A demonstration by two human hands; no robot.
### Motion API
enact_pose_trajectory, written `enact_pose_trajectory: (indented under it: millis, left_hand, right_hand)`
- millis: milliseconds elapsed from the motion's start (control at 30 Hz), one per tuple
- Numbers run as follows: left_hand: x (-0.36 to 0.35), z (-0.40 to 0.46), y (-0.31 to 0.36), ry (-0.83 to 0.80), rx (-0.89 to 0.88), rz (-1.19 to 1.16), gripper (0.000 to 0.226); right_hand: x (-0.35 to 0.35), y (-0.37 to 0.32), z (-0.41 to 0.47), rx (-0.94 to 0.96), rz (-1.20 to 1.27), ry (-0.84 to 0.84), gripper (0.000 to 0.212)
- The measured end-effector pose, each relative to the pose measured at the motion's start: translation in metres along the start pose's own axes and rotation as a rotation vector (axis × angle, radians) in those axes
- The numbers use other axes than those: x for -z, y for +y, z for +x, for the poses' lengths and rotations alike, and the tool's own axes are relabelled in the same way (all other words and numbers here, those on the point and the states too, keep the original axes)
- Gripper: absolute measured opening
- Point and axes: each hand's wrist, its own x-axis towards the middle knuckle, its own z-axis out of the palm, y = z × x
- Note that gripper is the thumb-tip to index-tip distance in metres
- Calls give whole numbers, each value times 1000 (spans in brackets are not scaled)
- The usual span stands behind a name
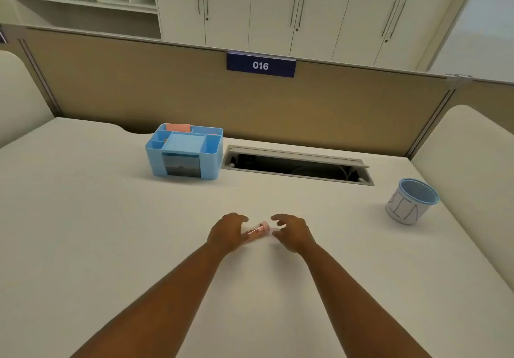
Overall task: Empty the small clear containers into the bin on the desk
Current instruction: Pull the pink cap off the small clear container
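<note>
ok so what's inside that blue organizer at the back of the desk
The blue organizer shows an orange-pink pad standing in a rear compartment; the other visible compartments look empty. Its walls hide the compartment floors, and a dark panel covers whatever sits in the front slot.

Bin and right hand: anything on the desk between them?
No. In the head view the desk is bare between the right hand and the bin.

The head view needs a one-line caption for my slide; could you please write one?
Left hand holds a small pink-capped clear container as the open right hand nears, bin far right.
</note>
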Motion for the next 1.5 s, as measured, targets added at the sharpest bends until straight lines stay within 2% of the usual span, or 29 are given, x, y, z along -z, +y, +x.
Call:
enact_pose_trajectory:
  millis: [133,267,467,600,733,867,1100,1500]
  left_hand:
    - [-9,6,0,6,3,45,50]
    - [-15,13,0,4,-4,114,38]
    - [-17,18,0,10,-3,61,29]
    - [-15,16,0,47,-64,-14,23]
    - [-10,14,3,84,-143,-69,27]
    - [-7,11,7,122,-183,-106,30]
    - [-7,3,23,51,-214,-266,25]
    - [1,2,21,80,-267,-114,32]
  right_hand:
    - [-6,1,5,-15,36,-6,37]
    - [-10,1,11,-33,81,0,35]
    - [-11,6,18,-74,141,-2,32]
    - [-5,0,15,-118,346,2,28]
    - [5,-8,14,-108,469,-16,31]
    - [14,-18,12,-62,465,6,24]
    - [21,-34,9,19,395,24,26]
    - [28,-38,1,84,366,12,24]
